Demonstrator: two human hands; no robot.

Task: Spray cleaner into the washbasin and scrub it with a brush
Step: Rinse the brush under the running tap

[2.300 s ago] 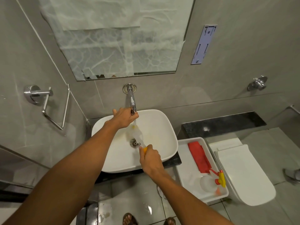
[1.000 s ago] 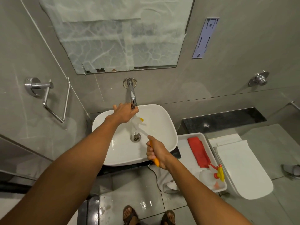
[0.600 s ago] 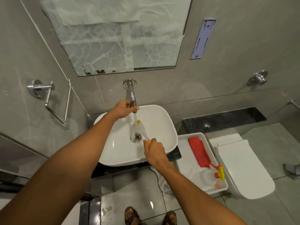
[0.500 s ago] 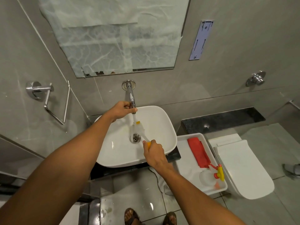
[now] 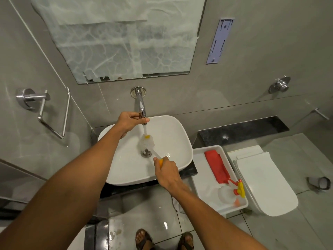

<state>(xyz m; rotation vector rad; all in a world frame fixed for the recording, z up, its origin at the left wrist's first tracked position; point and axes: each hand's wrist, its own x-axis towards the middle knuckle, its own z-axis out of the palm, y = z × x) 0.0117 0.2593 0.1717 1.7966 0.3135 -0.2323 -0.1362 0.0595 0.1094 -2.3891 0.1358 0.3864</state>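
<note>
Since the previous frame, little has moved: brush head point(image 5: 146, 143) remains under the running tap point(image 5: 141, 107), over the drain.

Washbasin point(image 5: 173, 130): one, white, rounded-rectangular, wet inside, set on a dark tabletop point(image 5: 188, 173).
Brush: one, pale bristles, yellow tip, yellow-orange handle; held inside the basin.
Right hand point(image 5: 167, 175): fingers clamped around the brush handle.
Left hand point(image 5: 128, 121): fingers closed on the tap's end, apparently at its lever.
Tray point(image 5: 201, 179): one, white, right of the basin, holding one red cloth point(image 5: 216, 167) and one spray bottle point(image 5: 227, 193) with red-yellow trigger, lying down.
</note>
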